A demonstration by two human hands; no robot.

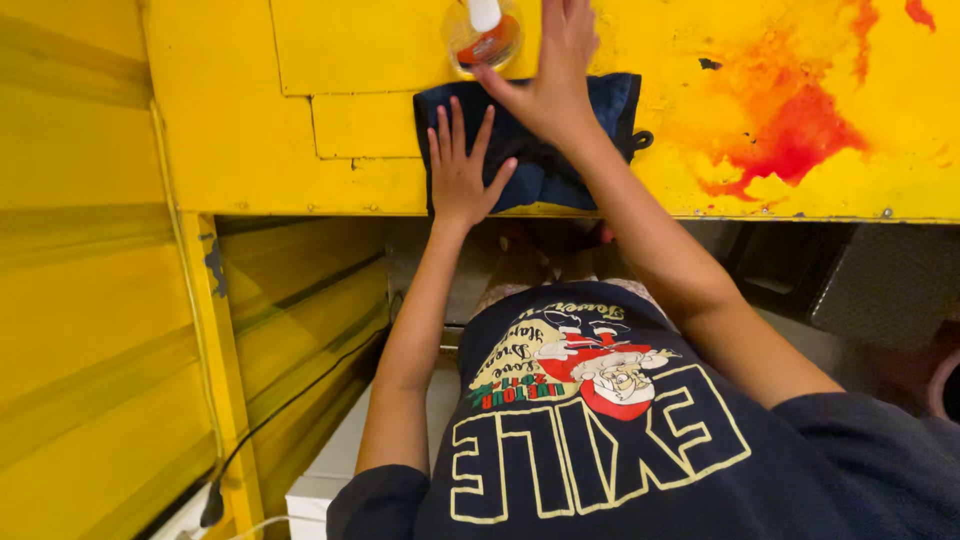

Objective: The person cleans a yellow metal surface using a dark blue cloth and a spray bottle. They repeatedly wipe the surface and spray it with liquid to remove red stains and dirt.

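head view: two hands; left hand (462, 170) flat, released, on one dark cloth (580, 150); right hand (548, 80) perhaps grasping one jar (484, 40).

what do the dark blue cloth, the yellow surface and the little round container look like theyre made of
Dark blue cloth: soft woven or terry fabric, matte, folded and creased under the left hand.
Yellow surface: probably painted metal or board; flat panels with seams, small fasteners and chipped spots.
Round container by the right hand: clear plastic or glass, glossy and see-through, with a white cap.
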